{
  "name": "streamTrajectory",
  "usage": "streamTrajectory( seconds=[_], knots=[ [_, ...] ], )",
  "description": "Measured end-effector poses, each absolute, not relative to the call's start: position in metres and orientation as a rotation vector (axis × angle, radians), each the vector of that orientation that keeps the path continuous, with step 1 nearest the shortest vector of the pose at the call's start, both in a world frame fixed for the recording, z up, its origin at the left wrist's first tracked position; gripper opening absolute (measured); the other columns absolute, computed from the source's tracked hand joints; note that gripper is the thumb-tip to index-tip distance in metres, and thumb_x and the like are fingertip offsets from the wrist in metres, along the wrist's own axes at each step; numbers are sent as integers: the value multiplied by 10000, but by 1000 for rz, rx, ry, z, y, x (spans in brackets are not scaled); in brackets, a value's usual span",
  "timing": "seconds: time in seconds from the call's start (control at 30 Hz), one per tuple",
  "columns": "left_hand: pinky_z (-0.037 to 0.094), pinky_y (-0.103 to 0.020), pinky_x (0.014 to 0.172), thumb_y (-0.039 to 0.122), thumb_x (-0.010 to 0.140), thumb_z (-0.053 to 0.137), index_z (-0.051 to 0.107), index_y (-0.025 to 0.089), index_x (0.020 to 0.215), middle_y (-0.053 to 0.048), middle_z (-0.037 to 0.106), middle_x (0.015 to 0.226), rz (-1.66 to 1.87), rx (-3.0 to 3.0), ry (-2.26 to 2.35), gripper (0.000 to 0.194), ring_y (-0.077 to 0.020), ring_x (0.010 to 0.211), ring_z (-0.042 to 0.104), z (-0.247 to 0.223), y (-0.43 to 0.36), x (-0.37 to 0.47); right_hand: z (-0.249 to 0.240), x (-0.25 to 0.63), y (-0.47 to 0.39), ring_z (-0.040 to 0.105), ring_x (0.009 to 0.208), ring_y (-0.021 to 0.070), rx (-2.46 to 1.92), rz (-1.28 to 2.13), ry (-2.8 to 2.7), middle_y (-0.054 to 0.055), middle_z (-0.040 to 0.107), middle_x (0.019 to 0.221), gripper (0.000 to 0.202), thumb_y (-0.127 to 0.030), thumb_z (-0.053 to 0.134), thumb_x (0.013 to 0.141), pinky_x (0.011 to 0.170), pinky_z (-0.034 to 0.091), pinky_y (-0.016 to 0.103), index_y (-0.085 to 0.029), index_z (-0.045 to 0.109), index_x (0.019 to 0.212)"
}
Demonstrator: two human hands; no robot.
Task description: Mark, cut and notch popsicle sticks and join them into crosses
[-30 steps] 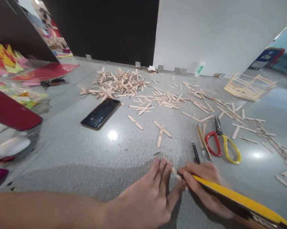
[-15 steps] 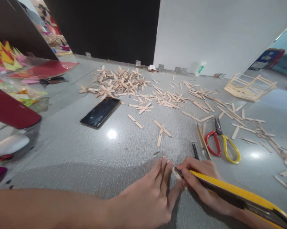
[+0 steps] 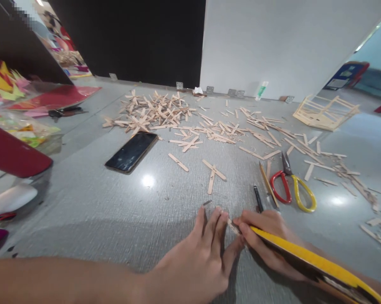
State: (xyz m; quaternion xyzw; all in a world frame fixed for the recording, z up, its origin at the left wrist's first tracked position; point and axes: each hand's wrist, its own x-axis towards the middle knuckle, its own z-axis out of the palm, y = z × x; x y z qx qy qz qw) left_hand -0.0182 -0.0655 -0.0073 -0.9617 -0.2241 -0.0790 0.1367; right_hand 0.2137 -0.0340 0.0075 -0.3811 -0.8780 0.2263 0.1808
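Note:
A small wooden craft stick lies on the grey tabletop at the bottom centre, mostly covered by fingers. My left hand pins it down between fingertips and thumb, with the index finger spread a little to the side. My right hand grips a yellow utility knife near its front, with its tip against the stick. The blade itself is hidden by my fingers. Just beyond my hands, two craft sticks lie crossed, and another stick with a notch is to their left.
Red-and-yellow scissors, a pencil and a black pen lie right of centre. Further back are a phone, a pile of star-shaped stick assemblies, scattered sticks, a stick frame and a glue tube.
My left index finger has spread leftward from the other fingers. The knife tip has shifted slightly, and its dark front end no longer shows. The camera view has moved a little.

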Motion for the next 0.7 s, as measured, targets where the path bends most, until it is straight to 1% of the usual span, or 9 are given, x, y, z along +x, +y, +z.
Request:
streamTrajectory(
  seconds=[0.17,0.33,0.4,0.5,0.57,0.6,0.63,0.67,0.7],
  knots=[
    [320,-680,1047,208,1087,392,431,-37,1543,-324,607,1427,-193,-2799,-662,519,-479,1342,577,-4,-65,-21,11,216,-33,477,475,114,-1014,628,-2527,-58,506,646,299,-204,380,1084,509,349,288,-243,485,806],
    [313,-670,1059,211,1082,417,400,-43,1557,-342,595,1428,-200,-2808,-647,539,-487,1355,562,-7,-63,-21,11,218,-33,467,462,120,-1040,696,-2508,-58,494,632,303,-240,398,1082,491,344,292,-251,486,792],
    [316,-661,1058,208,1077,416,410,-53,1545,-350,600,1415,-225,-2804,-624,536,-484,1326,587,-9,-63,-20,11,216,-35,480,459,123,-1043,699,-2481,-54,511,622,310,-251,403,1071,488,349,295,-253,485,772],
    [329,-640,1049,204,1071,412,448,-46,1519,-345,632,1374,-265,-2772,-614,515,-471,1275,629,-10,-64,-20,16,212,-38,527,459,121,-1124,697,-2379,-57,528,581,360,-281,380,1094,493,385,277,-249,516,763],
    [364,-598,1023,211,1074,423,493,-13,1498,-315,682,1310,-287,-2730,-640,485,-450,1235,658,-8,-64,-21,24,216,-37,564,460,121,-1213,646,-2280,-60,571,575,341,-299,385,1108,501,423,256,-244,590,840],
    [391,-566,1002,214,1075,433,514,5,1488,-291,710,1270,-285,-2719,-666,470,-428,1203,678,-5,-63,-22,29,221,-35,600,483,128,-1255,586,-2254,-51,625,609,295,-309,413,1104,519,452,252,-242,634,920],
    [419,-534,978,212,1072,449,539,19,1473,-260,738,1219,-279,-2717,-705,454,-398,1153,701,-2,-62,-23,34,229,-32,653,536,143,-1296,505,-2256,-30,694,688,242,-314,445,1093,554,487,255,-242,664,1022],
    [450,-501,949,204,1064,473,578,33,1440,-225,761,1163,-268,-2730,-748,426,-362,1088,719,1,-61,-24,39,240,-28,707,617,167,-1338,395,-2305,2,754,808,217,-302,472,1078,596,517,269,-244,673,1134],
    [480,-468,914,188,1049,505,638,52,1372,-188,775,1103,-250,-2753,-793,375,-325,1019,729,4,-59,-24,44,254,-23,751,720,200,-1356,254,-2371,36,787,946,243,-284,478,1066,649,542,292,-246,674,1203]
  ],
)
